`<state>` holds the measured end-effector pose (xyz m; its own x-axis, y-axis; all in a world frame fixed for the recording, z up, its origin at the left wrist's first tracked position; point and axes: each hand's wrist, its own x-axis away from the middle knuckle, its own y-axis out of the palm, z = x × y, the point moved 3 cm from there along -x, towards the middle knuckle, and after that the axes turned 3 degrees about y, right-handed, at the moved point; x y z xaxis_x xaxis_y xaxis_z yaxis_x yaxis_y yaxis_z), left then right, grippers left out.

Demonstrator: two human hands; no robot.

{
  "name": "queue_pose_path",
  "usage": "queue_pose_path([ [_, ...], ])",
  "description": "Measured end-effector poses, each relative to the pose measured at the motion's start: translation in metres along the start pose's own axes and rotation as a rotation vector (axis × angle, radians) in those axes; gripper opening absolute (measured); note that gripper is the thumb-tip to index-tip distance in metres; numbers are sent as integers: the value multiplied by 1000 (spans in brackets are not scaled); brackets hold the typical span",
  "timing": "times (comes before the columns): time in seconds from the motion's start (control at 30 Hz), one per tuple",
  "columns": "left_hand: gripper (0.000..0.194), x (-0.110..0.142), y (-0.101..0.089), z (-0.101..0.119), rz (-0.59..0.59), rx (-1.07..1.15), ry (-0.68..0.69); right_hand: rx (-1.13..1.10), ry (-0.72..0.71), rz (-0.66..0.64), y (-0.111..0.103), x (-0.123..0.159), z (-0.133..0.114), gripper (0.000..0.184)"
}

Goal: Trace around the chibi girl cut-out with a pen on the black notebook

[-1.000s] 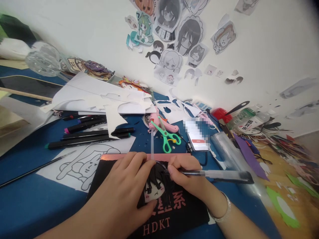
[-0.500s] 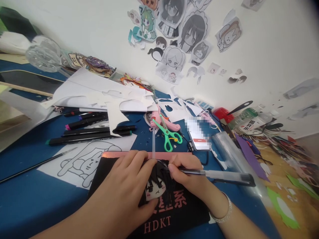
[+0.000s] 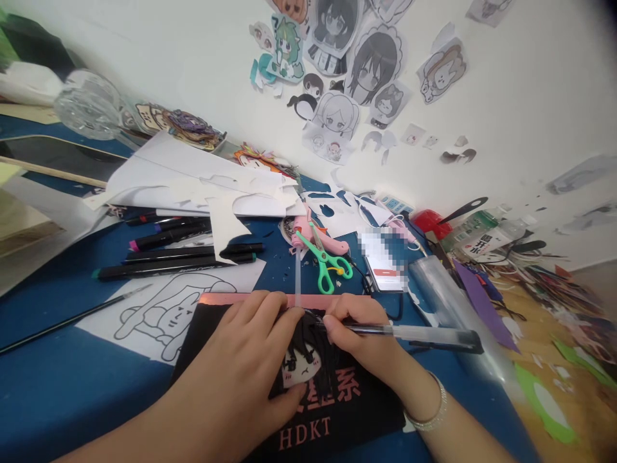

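A cut-out cartoon figure (image 3: 303, 363) with black hair and pink cheeks lies on a black box or folder (image 3: 371, 411) with a pink edge and pink lettering. My left hand (image 3: 255, 360) lies spread over the black surface, thumb and forefinger pressing at the cut-out's left side. In my right hand (image 3: 359, 331) a clear-barrelled pen (image 3: 409, 332) is pinched, its tip against the cut-out's dark hair. My left fingers partly hide the cut-out's left side. Just beyond both hands lie green-handled scissors (image 3: 325, 263) and a pink glue gun (image 3: 332, 243) with a clear stick.
Several black markers (image 3: 178, 267) and a line drawing on paper (image 3: 173, 308) lie on the left. A phone (image 3: 383, 260) and a clear plastic roll (image 3: 463, 321) are on the right. White paper sheets (image 3: 183, 173) are behind; cut-out drawings (image 3: 373, 61) hang on the wall.
The pen's back end has swung slightly left, and my right fingers have shifted slightly over the cut-out's hair. My left hand stays in place.
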<state>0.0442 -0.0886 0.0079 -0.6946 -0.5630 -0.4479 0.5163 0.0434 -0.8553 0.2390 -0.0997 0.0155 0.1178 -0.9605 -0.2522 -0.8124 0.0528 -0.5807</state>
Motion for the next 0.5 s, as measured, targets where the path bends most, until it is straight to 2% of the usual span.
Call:
queue_pose_path([
  [0.2, 52, 0, 0, -2, -12, 29, -18, -126, 83, 31, 1, 1, 2, 31],
  [0.33, 65, 1, 2, -3, -6, 132, -32, -328, 163, 221, -2, 0, 10, 36],
  [0.5, 79, 1, 1, -4, -54, 256, -75, -447, 199, 418, -8, -6, 23, 37],
])
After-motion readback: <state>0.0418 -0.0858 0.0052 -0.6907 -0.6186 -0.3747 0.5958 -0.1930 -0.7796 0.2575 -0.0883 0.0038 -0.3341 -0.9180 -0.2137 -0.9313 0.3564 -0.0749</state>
